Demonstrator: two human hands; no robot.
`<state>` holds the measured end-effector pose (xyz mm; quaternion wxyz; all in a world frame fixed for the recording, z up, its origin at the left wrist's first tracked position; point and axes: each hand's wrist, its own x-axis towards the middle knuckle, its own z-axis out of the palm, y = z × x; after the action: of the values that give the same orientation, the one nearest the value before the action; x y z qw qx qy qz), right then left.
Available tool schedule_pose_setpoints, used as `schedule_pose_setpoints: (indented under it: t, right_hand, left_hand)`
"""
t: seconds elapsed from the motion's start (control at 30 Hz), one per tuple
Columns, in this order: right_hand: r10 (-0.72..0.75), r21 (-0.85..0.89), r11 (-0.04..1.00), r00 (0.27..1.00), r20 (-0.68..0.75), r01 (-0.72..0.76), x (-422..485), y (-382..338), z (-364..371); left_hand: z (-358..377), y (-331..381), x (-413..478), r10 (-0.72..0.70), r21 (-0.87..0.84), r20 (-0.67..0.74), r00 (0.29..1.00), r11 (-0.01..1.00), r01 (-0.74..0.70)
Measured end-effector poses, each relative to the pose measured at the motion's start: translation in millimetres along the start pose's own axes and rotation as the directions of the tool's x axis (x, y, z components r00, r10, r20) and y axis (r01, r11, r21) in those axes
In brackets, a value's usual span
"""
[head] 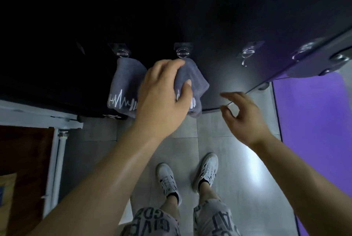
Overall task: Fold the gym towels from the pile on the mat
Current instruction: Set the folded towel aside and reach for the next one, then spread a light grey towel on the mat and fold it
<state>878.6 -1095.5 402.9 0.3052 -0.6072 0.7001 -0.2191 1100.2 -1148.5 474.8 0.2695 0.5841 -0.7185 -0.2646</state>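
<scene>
**— Which towel do you have, and where is it?**

— My left hand (163, 90) has the grey towel (196, 77) that hangs against the dark wall panel (219, 26), near the panel's lower edge. Its top sits just under the middle hook (182, 53). My fingers (171, 64) curl over the upper fold and my thumb (187, 85) presses into the front, so the cloth is bunched in my grasp. I cannot tell whether it is caught on the hook, because my fingers cover that spot.

**— And your other hand?**

— My right hand (242, 113) holds nothing. It is in the air to the right of the towel, apart from it, with the fingers spread and loosely bent.

**— Any other towels?**

— A second grey towel (123, 85) hangs just left of mine from the left hook (122, 53), and a white zigzag line is stitched near its lower edge. The two towels touch behind my wrist. Two bare hooks (247, 53) are fixed further right along the panel.

**— Where's the mat?**

— The purple mat (312, 121) lies on the grey tiled floor (190, 146) at my right, with its near corner by the panel's lower right end. No towel shows on the part I can see. My white sneakers (167, 178) stand on the tiles below my hands, under my lettered shorts (152, 222).
</scene>
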Motion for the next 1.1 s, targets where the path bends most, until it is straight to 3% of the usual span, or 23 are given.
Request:
schedule_pose_setpoints:
  t: [0.1,0.2,0.33,0.47,0.7,1.1]
  right_hand:
    - [0.091,-0.183,0.979,0.996,0.011,-0.088,-36.8,23.3,-19.7]
    - [0.213,-0.254,0.944,0.977,-0.026,-0.213,-78.0,42.3,-36.5]
    - [0.382,-0.254,0.883,0.918,-0.104,-0.396,-142.0,66.6,-55.8]
    - [0.561,-0.2,0.782,0.806,-0.189,-0.591,-212.0,98.9,-69.4]
    - [0.79,0.019,0.568,0.539,-0.294,-0.823,-312.8,153.8,-97.7]
    - [0.897,0.264,0.379,0.282,-0.341,-0.887,-401.6,247.3,-189.1]
  left_hand:
    - [-0.5,30.5,13.9,0.155,0.149,0.166,0.974,0.972,-0.18]
    - [20.1,63.4,22.1,0.222,0.22,0.372,0.901,0.922,-0.318]
    - [74.2,104.2,16.6,0.234,0.223,0.577,0.782,0.876,-0.427]
    - [141.9,148.5,0.4,0.19,0.233,0.721,0.666,0.839,-0.492]
    - [252.9,250.5,-39.1,0.218,0.163,0.87,0.443,0.719,-0.675]
    - [406.4,435.8,-98.8,0.354,-0.007,0.914,0.198,0.503,-0.864]
